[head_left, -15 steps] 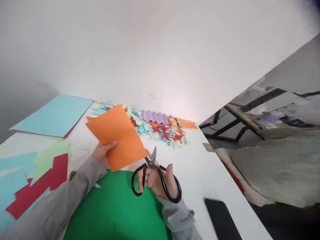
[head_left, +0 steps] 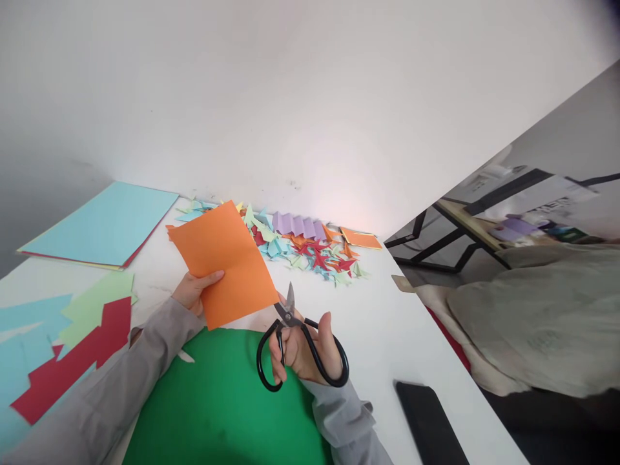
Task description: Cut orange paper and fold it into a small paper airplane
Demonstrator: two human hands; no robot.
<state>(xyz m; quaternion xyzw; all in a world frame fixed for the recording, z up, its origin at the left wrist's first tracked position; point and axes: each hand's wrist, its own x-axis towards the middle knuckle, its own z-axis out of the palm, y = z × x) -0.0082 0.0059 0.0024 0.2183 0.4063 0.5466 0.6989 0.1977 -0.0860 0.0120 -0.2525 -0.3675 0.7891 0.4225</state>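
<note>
An orange sheet of paper [head_left: 232, 258] is pinched at its lower left by my left hand [head_left: 192, 292], the thumb lying on its face. My right hand [head_left: 303, 349] has its fingers and thumb through the black handles of a pair of scissors [head_left: 289, 318]. The blades stand apart and point up, close by the sheet's lower right corner; one blade seems to lie behind that corner. Some fingertips of my right hand are hidden behind the scissors and paper. Below both hands lies a green sheet [head_left: 223, 400].
Folded and cut paper pieces [head_left: 314, 252] lie along the wall, with a purple pleated strip [head_left: 300, 226]. Blue sheets [head_left: 106, 223] are stacked at far left, red scraps [head_left: 77, 361] nearer. A black flat object [head_left: 431, 420] lies at right, by the table edge.
The orange sheet and my left hand have shifted slightly left. The scissors have turned a little, with their blades shifting left and their opening narrowing somewhat.
</note>
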